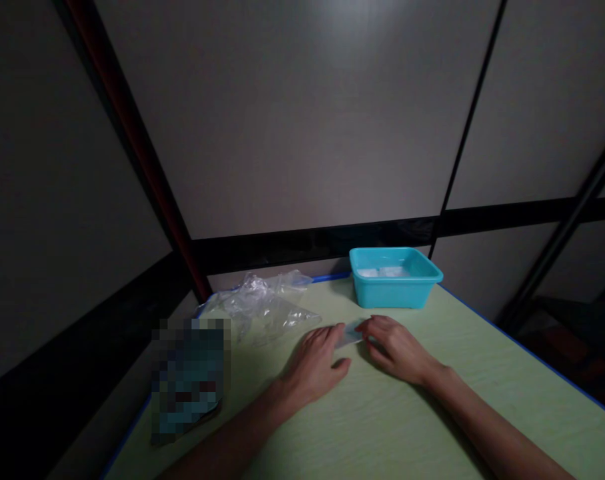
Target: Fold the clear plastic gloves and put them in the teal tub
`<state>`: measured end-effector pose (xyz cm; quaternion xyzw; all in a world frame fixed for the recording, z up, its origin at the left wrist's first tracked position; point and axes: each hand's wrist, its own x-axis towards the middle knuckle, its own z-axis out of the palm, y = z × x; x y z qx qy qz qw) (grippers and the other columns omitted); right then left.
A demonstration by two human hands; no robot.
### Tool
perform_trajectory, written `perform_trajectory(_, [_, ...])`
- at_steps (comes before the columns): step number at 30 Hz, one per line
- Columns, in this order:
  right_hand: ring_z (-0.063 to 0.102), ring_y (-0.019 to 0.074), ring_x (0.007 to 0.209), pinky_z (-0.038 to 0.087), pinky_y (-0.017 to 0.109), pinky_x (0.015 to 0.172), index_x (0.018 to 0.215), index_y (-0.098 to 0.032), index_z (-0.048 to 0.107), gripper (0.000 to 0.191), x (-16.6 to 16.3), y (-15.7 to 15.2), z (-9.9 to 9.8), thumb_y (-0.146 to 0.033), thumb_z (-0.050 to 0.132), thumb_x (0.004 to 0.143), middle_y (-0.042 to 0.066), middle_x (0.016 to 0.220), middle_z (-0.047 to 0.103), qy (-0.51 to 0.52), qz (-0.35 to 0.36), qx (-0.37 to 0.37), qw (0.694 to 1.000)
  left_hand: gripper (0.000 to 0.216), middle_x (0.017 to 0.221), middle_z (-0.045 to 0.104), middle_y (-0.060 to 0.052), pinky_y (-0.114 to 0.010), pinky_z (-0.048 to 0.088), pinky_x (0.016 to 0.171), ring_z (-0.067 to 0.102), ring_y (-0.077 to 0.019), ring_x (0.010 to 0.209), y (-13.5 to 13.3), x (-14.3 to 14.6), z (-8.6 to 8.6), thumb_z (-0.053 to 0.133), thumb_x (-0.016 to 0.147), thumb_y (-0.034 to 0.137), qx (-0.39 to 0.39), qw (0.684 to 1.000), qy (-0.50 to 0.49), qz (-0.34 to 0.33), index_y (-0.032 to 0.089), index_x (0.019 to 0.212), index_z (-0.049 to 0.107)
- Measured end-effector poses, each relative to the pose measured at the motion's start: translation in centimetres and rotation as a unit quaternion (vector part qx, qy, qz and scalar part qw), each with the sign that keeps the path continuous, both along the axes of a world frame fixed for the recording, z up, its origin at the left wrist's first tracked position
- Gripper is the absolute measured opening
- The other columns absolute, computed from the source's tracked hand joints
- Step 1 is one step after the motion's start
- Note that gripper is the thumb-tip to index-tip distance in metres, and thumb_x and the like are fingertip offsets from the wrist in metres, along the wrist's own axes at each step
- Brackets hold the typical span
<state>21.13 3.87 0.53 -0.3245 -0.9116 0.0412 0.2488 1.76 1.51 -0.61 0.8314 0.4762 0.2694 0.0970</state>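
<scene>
A small clear plastic bag (351, 333) lies flat on the green table between my two hands. My left hand (318, 363) rests at the bag's left edge, fingers stretched over it and the thumb held apart. At the other end, my right hand (393, 347) has its fingers curled down onto the bag's right side, with the fingertips closed on it. Part of the bag is hidden beneath my fingers. I cannot make out whether anything is inside it.
A turquoise plastic basin (396, 293) with whitish packets (393, 272) inside stands at the back right. Crumpled clear plastic (262, 303) lies at the back left. A blurred-out object (190, 383) sits near the left edge of the blue-rimmed table (482, 393). Cabinet panels (312, 133) rise behind.
</scene>
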Motion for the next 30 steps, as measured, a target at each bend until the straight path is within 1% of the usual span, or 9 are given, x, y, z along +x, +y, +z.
perform_trajectory(2, [0.051, 0.0166, 0.074, 0.04, 0.03, 0.069, 0.081, -0.017, 0.05, 0.01, -0.3, -0.2, -0.1, -0.013, 0.04, 0.079, 0.004, 0.077, 0.056, 0.093, -0.019, -0.07, 0.993, 0.024, 0.091, 0.06, -0.004, -0.03, 0.037, 0.08, 0.053, -0.0185, 0.086, 0.0, 0.1, 0.2, 0.051, 0.072, 0.02, -0.015, 0.998, -0.058, 0.01, 0.019, 0.096, 0.053])
perform_trajectory(4, [0.05, 0.0144, 0.069, 0.039, 0.026, 0.064, 0.076, -0.017, 0.047, 0.01, -0.6, -0.2, -0.2, -0.017, 0.039, 0.081, 0.001, 0.072, 0.053, 0.197, -0.024, -0.136, 0.971, 0.009, 0.072, 0.058, -0.001, -0.025, 0.038, 0.069, 0.053, -0.0153, 0.071, 0.2, 0.4, 0.4, 0.047, 0.074, 0.022, -0.065, 0.983, -0.17, 0.021, 0.018, 0.074, 0.055])
perform_trajectory(6, [0.048, 0.0124, 0.062, 0.038, 0.023, 0.056, 0.077, -0.018, 0.045, 0.01, -1.0, -0.2, -0.3, -0.024, 0.04, 0.082, -0.001, 0.067, 0.049, 0.299, -0.026, -0.201, 0.933, 0.018, 0.056, 0.048, 0.002, -0.021, 0.036, 0.055, 0.047, -0.0123, 0.057, 0.5, 0.8, 0.3, 0.047, 0.073, 0.028, -0.128, 0.949, -0.287, 0.026, 0.017, 0.058, 0.048])
perform_trajectory(7, [0.046, 0.0116, 0.058, 0.036, 0.022, 0.051, 0.08, -0.018, 0.045, 0.01, -1.2, -0.1, -0.4, -0.028, 0.043, 0.081, -0.002, 0.065, 0.047, 0.343, -0.028, -0.234, 0.909, 0.022, 0.052, 0.043, 0.003, -0.02, 0.033, 0.05, 0.044, -0.0112, 0.053, 0.7, 1.0, 0.3, 0.047, 0.071, 0.031, -0.154, 0.931, -0.33, 0.026, 0.017, 0.055, 0.044])
perform_trajectory(10, [0.044, 0.0099, 0.05, 0.032, 0.019, 0.044, 0.096, -0.019, 0.04, 0.031, -1.7, 0.0, -0.5, -0.035, 0.055, 0.074, -0.005, 0.061, 0.046, 0.429, -0.024, -0.316, 0.846, 0.025, 0.05, 0.038, 0.005, -0.019, 0.031, 0.045, 0.041, -0.0096, 0.047, 1.2, 1.6, -0.1, 0.047, 0.067, 0.037, -0.192, 0.905, -0.379, 0.02, 0.018, 0.054, 0.037])
perform_trajectory(13, [0.044, 0.0094, 0.05, 0.032, 0.019, 0.044, 0.1, -0.02, 0.038, 0.044, -1.9, 0.1, -0.5, -0.033, 0.063, 0.067, -0.006, 0.062, 0.048, 0.461, -0.019, -0.344, 0.818, 0.027, 0.049, 0.041, 0.004, -0.02, 0.033, 0.045, 0.043, -0.0098, 0.047, 1.4, 1.8, -0.2, 0.049, 0.063, 0.04, -0.222, 0.888, -0.402, 0.011, 0.017, 0.054, 0.038])
perform_trajectory(20, [0.043, 0.0082, 0.047, 0.031, 0.018, 0.043, 0.101, -0.021, 0.037, 0.044, -2.2, 0.3, -1.0, -0.029, 0.063, 0.067, -0.007, 0.059, 0.049, 0.499, -0.024, -0.37, 0.783, 0.03, 0.049, 0.047, 0.002, -0.02, 0.036, 0.047, 0.046, -0.011, 0.048, 1.3, 1.5, 0.1, 0.051, 0.065, 0.042, -0.234, 0.866, -0.439, 0.039, 0.015, 0.052, 0.046])
perform_trajectory(25, [0.047, 0.0093, 0.052, 0.035, 0.019, 0.046, 0.104, -0.022, 0.033, 0.05, -2.4, 0.2, -1.2, -0.022, 0.064, 0.065, -0.006, 0.062, 0.052, 0.508, -0.029, -0.392, 0.766, 0.033, 0.048, 0.047, 0.001, -0.021, 0.037, 0.046, 0.046, -0.0121, 0.048, 1.4, 1.5, -0.2, 0.054, 0.064, 0.045, -0.226, 0.857, -0.46, 0.062, 0.015, 0.051, 0.048])
perform_trajectory(30, [0.048, 0.0097, 0.055, 0.035, 0.02, 0.049, 0.105, -0.021, 0.03, 0.05, -2.5, 0.0, -1.4, -0.023, 0.063, 0.067, -0.004, 0.068, 0.054, 0.529, -0.033, -0.406, 0.744, 0.037, 0.047, 0.049, 0.001, -0.021, 0.036, 0.048, 0.046, -0.0132, 0.049, 1.6, 1.0, -0.4, 0.058, 0.062, 0.049, -0.22, 0.848, -0.472, 0.094, 0.015, 0.05, 0.049])
